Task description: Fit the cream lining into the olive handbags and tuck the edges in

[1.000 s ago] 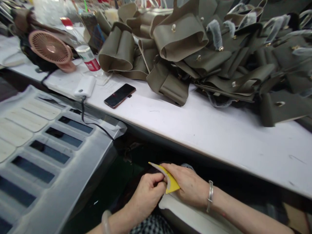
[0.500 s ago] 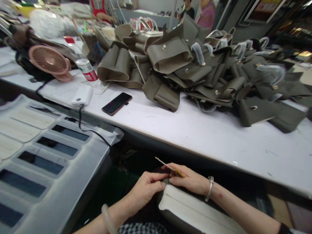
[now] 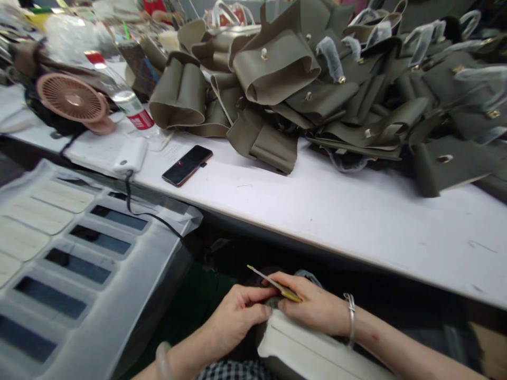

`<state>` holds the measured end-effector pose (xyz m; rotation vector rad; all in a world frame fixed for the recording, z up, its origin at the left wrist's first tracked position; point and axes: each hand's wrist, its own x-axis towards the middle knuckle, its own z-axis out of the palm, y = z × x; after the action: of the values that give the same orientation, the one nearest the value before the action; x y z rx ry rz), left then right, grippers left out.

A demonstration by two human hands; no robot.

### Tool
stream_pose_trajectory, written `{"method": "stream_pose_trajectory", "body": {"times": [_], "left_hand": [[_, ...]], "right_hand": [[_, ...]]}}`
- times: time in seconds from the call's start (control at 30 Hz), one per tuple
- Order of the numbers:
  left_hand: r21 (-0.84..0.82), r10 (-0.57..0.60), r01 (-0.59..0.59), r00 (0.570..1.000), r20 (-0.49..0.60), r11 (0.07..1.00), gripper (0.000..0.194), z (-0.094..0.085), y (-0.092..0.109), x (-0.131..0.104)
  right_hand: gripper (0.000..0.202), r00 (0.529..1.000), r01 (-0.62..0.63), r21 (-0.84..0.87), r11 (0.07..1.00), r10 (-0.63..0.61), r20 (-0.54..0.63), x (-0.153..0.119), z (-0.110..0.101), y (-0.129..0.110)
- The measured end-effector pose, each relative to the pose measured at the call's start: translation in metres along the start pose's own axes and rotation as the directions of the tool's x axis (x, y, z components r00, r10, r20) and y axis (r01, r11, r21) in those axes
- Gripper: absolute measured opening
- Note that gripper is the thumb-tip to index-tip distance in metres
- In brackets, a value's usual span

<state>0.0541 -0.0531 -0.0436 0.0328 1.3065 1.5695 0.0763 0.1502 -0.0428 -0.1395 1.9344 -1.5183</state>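
Note:
On my lap lies a bag piece [image 3: 312, 345] with a pale, flat panel uppermost and a dark olive part at its far left corner. My left hand [image 3: 237, 311] is closed, pinching that corner between thumb and forefinger. Close beside it, my right hand [image 3: 312, 306] is closed around a thin stick-like tool [image 3: 273, 282] with a yellow handle and a yellowish tip, pointing up and left. Its thumb also presses on the bag piece near the same corner. The fingertips hide the exact spot where the two hands meet.
A heap of olive bags [image 3: 273, 68] with wrapped handles covers the back of the white table [image 3: 253, 195]. A phone [image 3: 187, 165], white power bank [image 3: 130, 154], bottle [image 3: 134, 108] and pink fan [image 3: 73, 97] stand left. A translucent rack [image 3: 95, 311] holds pale panels.
The view has shifted, so the heap appears higher and larger. Both hands keep hold at the same corner; the tool has tilted slightly and sits a little lower in view.

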Motion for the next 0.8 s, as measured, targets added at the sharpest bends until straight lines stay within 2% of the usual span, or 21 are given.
{"method": "stream_pose_trajectory", "body": {"times": [0.17, 0.33, 0.4, 0.47, 0.53, 0.6, 0.63, 0.7, 0.73, 0.8], "left_hand": [[0.06, 0.05, -0.048, 0.998, -0.043, 0.997, 0.039, 0.002, -0.001, 0.002], [0.129, 0.1, -0.101, 0.995, 0.012, 0.986, 0.039, 0.001, 0.005, 0.002], [0.105, 0.1, -0.104, 0.994, 0.043, 0.989, 0.039, 0.0, 0.003, 0.001], [0.001, 0.075, -0.075, 0.996, 0.038, 0.997, 0.044, -0.003, -0.007, -0.001], [-0.173, 0.023, -0.028, 0.999, -0.028, 0.985, 0.052, -0.008, -0.025, -0.002], [-0.325, -0.117, 0.076, 0.987, -0.108, 0.943, 0.059, -0.015, -0.049, 0.0], [-0.377, -0.213, 0.152, 0.969, -0.125, 0.914, 0.063, -0.018, -0.061, 0.002], [-0.438, -0.404, 0.33, 0.911, -0.085, 0.836, 0.069, -0.02, -0.085, 0.009], [-0.45, -0.462, 0.392, 0.885, -0.052, 0.802, 0.07, -0.018, -0.094, 0.014], [-0.471, -0.47, 0.41, 0.882, -0.013, 0.782, 0.066, -0.009, -0.108, 0.025]], "right_hand": [[0.042, 0.999, 0.034, -0.051, 0.998, -0.034, 0.013, 0.002, -0.001, 0.001], [0.046, 1.0, 0.006, -0.102, 0.995, -0.005, 0.008, 0.004, 0.0, -0.006], [0.043, 0.997, -0.061, -0.165, 0.984, 0.053, -0.05, 0.0, 0.0, -0.014], [0.048, 0.979, -0.136, -0.258, 0.957, 0.089, -0.185, -0.01, -0.002, -0.023], [0.07, 0.939, -0.153, -0.296, 0.943, 0.045, -0.341, -0.029, -0.004, -0.032], [0.09, 0.885, -0.112, -0.23, 0.967, -0.008, -0.465, -0.056, -0.002, -0.037], [0.092, 0.854, -0.092, -0.157, 0.983, -0.003, -0.52, -0.071, 0.002, -0.039], [0.079, 0.769, -0.087, 0.029, 0.996, 0.086, -0.633, -0.099, 0.019, -0.037], [0.071, 0.715, -0.088, 0.134, 0.987, 0.156, -0.681, -0.11, 0.032, -0.035], [0.059, 0.603, -0.033, 0.345, 0.938, 0.293, -0.742, -0.126, 0.064, -0.028]]}}
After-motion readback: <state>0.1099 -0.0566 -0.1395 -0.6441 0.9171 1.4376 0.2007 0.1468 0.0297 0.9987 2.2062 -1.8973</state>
